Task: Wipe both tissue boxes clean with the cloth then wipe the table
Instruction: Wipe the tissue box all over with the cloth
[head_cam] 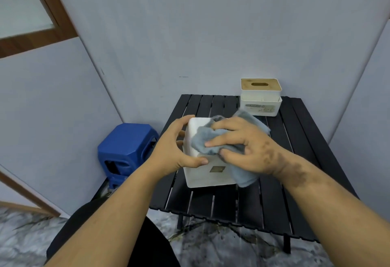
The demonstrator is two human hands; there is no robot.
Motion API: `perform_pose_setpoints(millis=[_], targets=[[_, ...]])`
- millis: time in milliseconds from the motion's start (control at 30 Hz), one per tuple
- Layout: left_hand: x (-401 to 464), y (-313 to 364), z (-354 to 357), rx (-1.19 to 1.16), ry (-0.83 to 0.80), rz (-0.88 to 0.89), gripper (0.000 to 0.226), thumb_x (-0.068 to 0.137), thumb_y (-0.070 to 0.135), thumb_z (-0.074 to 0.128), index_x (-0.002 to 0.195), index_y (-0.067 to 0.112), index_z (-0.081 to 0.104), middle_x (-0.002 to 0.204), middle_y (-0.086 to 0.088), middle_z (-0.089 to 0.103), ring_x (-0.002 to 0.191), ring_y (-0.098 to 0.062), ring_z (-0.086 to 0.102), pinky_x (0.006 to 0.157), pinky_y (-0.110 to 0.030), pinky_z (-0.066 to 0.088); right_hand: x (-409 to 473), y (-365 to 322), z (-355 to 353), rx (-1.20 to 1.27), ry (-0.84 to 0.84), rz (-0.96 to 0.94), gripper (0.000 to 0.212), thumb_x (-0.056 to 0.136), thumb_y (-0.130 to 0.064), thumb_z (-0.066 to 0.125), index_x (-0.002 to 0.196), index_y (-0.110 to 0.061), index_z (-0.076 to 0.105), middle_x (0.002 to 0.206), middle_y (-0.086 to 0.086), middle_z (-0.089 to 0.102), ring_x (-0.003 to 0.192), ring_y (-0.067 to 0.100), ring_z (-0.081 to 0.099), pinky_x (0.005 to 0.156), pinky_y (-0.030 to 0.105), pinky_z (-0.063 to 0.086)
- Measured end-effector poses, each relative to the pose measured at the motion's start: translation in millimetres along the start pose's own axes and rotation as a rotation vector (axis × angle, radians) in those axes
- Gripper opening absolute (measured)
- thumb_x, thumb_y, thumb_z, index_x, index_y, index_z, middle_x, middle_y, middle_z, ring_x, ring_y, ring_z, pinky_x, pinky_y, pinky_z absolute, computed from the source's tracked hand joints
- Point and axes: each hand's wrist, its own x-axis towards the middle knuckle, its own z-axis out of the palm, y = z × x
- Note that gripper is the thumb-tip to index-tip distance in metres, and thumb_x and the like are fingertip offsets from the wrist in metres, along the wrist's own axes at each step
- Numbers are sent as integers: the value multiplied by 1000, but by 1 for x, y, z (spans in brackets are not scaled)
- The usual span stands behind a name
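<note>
A plain white tissue box (207, 174) stands tilted on the black slatted table (228, 205). My left hand (172, 150) grips its left side, thumb across the front face. My right hand (242, 148) holds a grey-blue cloth (203, 143) bunched against the top of that box, with part of the cloth hanging down at the box's right side. A second white tissue box (261, 97) with a wooden slotted lid stands at the table's far right corner, apart from both hands.
A blue plastic stool (126, 146) stands on the floor left of the table, against the grey wall. The table sits in a corner with walls close behind and to the right. My dark-clothed knee (101, 220) is near the table's front left edge.
</note>
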Motion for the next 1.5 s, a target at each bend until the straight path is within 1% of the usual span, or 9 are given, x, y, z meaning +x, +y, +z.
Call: perform_pose_setpoints(millis=[200, 433, 600, 767, 933, 1067, 1200, 1300, 1500], targets=[[-5, -2, 0, 19, -5, 0, 104, 54, 46, 94, 142, 50, 41, 142, 18, 51, 130, -11, 52, 108, -38, 51, -29, 42, -27, 29, 101, 322, 30, 84, -39, 60, 111, -42, 70, 129, -18, 54, 124, 3, 45, 113, 46, 36], [-9, 2, 6, -21, 8, 82, 98, 56, 31, 98, 139, 41, 49, 134, 15, 58, 125, -12, 58, 103, -29, 53, 40, -4, 9, -103, -20, 124, 32, 87, -29, 58, 115, -33, 73, 121, -2, 62, 121, 20, 49, 101, 36, 38], [-11, -4, 4, -1, 20, 40, 103, 57, 36, 97, 143, 51, 41, 143, 22, 49, 129, -5, 51, 103, -23, 46, -4, 29, -29, 57, 121, 383, 30, 90, -15, 68, 107, -38, 71, 120, -22, 54, 112, 0, 46, 93, 2, 34], [-9, -6, 5, 16, 11, 59, 103, 59, 30, 99, 141, 51, 41, 143, 19, 48, 129, -8, 52, 103, -23, 48, 22, 19, -7, -164, 76, 298, 27, 91, -24, 62, 114, -30, 74, 129, -1, 60, 119, 17, 47, 104, 34, 36], [-7, -8, 6, 4, -8, 66, 102, 58, 32, 99, 141, 51, 42, 141, 19, 50, 129, -11, 54, 105, -26, 50, 38, 8, 4, -156, 29, 243, 29, 91, -27, 61, 117, -33, 72, 126, -2, 61, 117, 18, 48, 97, 29, 35], [-5, -16, 2, -14, -8, -2, 103, 56, 42, 96, 143, 47, 41, 146, 16, 48, 133, -10, 52, 109, -30, 48, -10, 43, -24, 176, 146, 486, 27, 92, -18, 66, 109, -38, 71, 122, -19, 60, 113, -9, 51, 103, 15, 36], [-3, -23, 0, -25, -35, -64, 101, 57, 39, 97, 141, 43, 43, 145, 13, 50, 134, -15, 53, 108, -43, 52, -55, 56, 8, 589, 333, 619, 32, 94, -12, 63, 116, -36, 68, 125, -12, 68, 119, 6, 61, 109, 39, 45], [-2, -24, -1, -36, -63, -86, 100, 58, 35, 98, 142, 39, 43, 145, 12, 52, 134, -16, 53, 105, -46, 55, -74, 43, 45, 849, 486, 648, 33, 99, -10, 54, 120, -33, 67, 125, -8, 69, 121, 14, 62, 103, 33, 49], [6, -10, -17, 177, -217, -168, 106, 66, 38, 96, 150, 43, 32, 150, 19, 47, 141, -12, 46, 118, -50, 42, -72, 39, 37, 722, 556, 552, 35, 96, -4, 58, 119, -28, 69, 129, -10, 66, 126, 9, 58, 108, 32, 43]])
